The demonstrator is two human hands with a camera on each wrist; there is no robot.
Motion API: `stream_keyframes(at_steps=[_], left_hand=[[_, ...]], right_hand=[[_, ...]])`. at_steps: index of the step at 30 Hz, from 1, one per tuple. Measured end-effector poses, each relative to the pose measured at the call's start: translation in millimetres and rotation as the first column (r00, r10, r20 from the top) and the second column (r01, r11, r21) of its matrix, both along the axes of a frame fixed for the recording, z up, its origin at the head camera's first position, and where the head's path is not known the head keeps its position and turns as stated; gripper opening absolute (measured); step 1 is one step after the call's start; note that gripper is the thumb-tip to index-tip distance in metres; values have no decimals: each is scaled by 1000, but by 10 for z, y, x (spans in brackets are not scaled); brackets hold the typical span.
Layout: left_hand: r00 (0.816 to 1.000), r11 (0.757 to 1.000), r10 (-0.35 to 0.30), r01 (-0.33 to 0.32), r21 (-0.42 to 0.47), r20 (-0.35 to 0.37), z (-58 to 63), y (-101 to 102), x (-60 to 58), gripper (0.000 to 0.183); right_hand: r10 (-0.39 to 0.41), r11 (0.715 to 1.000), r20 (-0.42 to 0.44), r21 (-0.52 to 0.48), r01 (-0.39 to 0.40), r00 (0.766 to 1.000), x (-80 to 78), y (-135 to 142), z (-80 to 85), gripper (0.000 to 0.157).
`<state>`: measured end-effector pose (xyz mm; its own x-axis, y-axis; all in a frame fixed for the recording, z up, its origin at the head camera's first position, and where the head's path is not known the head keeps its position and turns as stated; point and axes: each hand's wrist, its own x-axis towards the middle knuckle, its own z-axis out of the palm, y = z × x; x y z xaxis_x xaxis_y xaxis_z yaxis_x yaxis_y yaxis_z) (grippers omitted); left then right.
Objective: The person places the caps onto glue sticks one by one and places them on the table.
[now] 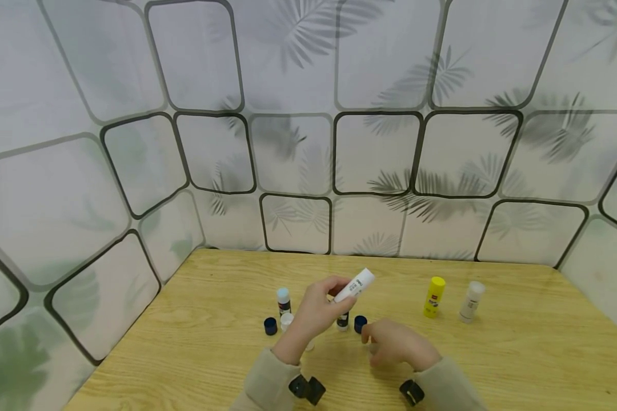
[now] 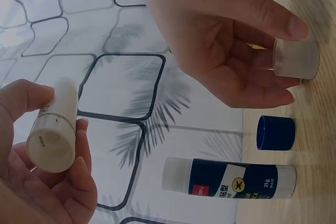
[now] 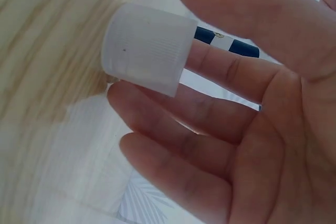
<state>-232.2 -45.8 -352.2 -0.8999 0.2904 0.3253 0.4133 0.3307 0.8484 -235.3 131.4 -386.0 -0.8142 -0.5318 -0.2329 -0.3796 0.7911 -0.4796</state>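
Observation:
My left hand (image 1: 316,308) grips a white glue stick (image 1: 355,285), tilted up to the right above the table; its round end (image 2: 51,148) faces the left wrist camera. Low over the table, my right hand (image 1: 398,342) has its fingers spread loosely about a translucent cap (image 3: 149,48) standing on the wood. In the right wrist view the thumb lies apart from this cap, with the fingers beside it. Close by are a navy cap (image 2: 275,132) and an upright navy glue stick (image 2: 241,179), the latter partly hidden by my left hand in the head view.
Left of my hands stand a glue stick with a pale blue top (image 1: 284,301), a navy cap (image 1: 270,326) and a white cap (image 1: 287,321). Farther right are a yellow glue stick (image 1: 434,297) and a white glue stick (image 1: 472,301). A patterned curtain (image 1: 298,154) borders the wooden table (image 1: 185,342).

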Motion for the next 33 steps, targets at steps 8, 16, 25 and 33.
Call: stream_keyframes(at_steps=[8,16,25,33], left_hand=[[1000,1000,-7,7,-4,20,-8,4,-10,28],[1000,1000,-10,10,-12,21,-2,0,-4,28],[1000,1000,-7,7,-12,16,10,-6,5,28],[1000,1000,-14,14,-11,12,3,-4,-1,28]], right_hand=[[-13,1000,11,-6,13,1000,5,-22,-4,27],[-18,1000,3,26,17,1000,-18,-33,-25,26],[2,999,-11,46,-1,1000,-9,-40,-20,23],[32,999,-50,5,-32,998,5,-27,-22,21]])
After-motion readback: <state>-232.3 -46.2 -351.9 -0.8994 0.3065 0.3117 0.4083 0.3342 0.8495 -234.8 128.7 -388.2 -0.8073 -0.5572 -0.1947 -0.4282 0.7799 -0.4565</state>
